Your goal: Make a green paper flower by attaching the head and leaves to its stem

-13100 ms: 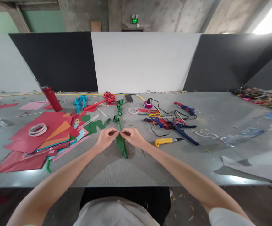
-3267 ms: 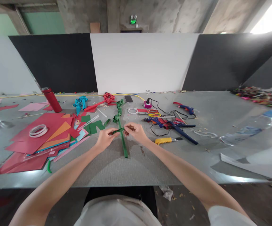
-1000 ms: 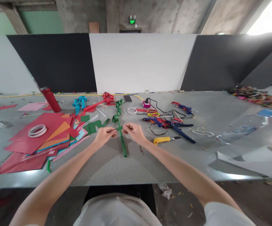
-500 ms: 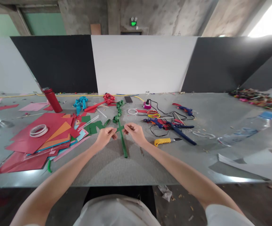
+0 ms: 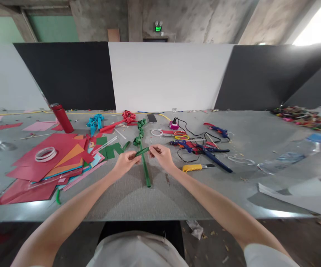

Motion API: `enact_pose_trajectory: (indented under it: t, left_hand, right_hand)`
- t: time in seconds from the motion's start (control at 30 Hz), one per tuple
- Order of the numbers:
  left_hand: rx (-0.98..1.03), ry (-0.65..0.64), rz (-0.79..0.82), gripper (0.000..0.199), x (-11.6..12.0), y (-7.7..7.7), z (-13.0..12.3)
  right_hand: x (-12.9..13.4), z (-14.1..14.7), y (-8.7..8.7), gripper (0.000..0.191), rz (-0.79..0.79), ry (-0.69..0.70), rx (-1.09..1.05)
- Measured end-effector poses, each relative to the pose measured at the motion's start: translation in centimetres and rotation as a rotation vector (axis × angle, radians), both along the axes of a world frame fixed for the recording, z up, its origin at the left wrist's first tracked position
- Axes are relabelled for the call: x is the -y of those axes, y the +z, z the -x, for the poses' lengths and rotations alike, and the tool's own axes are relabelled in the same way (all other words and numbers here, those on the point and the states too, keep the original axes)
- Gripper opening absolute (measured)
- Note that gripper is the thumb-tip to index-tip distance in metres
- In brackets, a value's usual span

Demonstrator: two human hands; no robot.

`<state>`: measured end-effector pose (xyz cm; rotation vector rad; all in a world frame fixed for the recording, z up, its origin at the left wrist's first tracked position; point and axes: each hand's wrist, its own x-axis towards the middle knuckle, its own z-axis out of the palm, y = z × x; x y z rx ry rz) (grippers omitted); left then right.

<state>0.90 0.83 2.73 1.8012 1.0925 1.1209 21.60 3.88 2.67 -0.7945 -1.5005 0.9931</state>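
A small strip of green paper (image 5: pixel 142 151) stretches between my two hands, its edges curling. My left hand (image 5: pixel 126 161) pinches one end and my right hand (image 5: pixel 161 155) pinches the other. Below the strip lies a green paper stem (image 5: pixel 146 174), running away from me on the table. At its far end sits a green curled-paper cluster (image 5: pixel 139 132). Cut green paper pieces (image 5: pixel 110 150) lie just left of my left hand.
Left are stacked coloured sheets (image 5: pixel 35 155), a tape roll (image 5: pixel 46 154) and a red bottle (image 5: pixel 62 118). Right are a yellow-handled cutter (image 5: pixel 194 168), glue guns (image 5: pixel 187 144), scissors (image 5: pixel 181 135) and a plastic bottle (image 5: pixel 291 155). Red (image 5: pixel 128 116) and blue (image 5: pixel 95 121) paper flowers stand behind.
The green strip has gone from lying flat to looking narrower and curled between my fingers, tilted up to the right. My hands have shifted only slightly; the stem stays put.
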Motion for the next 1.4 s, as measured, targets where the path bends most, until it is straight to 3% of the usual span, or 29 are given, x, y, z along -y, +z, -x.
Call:
enact_pose_trajectory:
  t: [0.33,0.5,0.63,0.8,1.07,1.4]
  left_hand:
    - [0.126,-0.002,0.105,0.039,0.0,0.1,-0.2]
    - [0.181,-0.011,0.092,0.038,0.7,0.7,-0.6]
    - [0.198,-0.019,0.105,0.036,1.4,1.1,-1.1]
    - [0.196,-0.021,0.128,0.036,2.0,1.4,-1.5]
    - [0.3,-0.021,0.198,0.035,1.8,1.2,-1.6]
    - [0.326,-0.024,0.233,0.035,1.7,1.1,-1.4]
  right_hand:
    - [0.3,0.2,0.1,0.033,0.019,0.019,-0.053]
    - [0.7,0.7,0.0,0.034,0.142,0.09,-0.191]
    - [1.4,1.5,-0.3,0.031,0.151,0.174,-0.066]
    - [2.0,1.9,0.0,0.034,0.118,0.105,0.05]
    - [0.7,0.7,0.7,0.037,0.116,0.09,-0.089]
    - [0.0,0.1,0.4,0.041,0.107,0.087,-0.087]
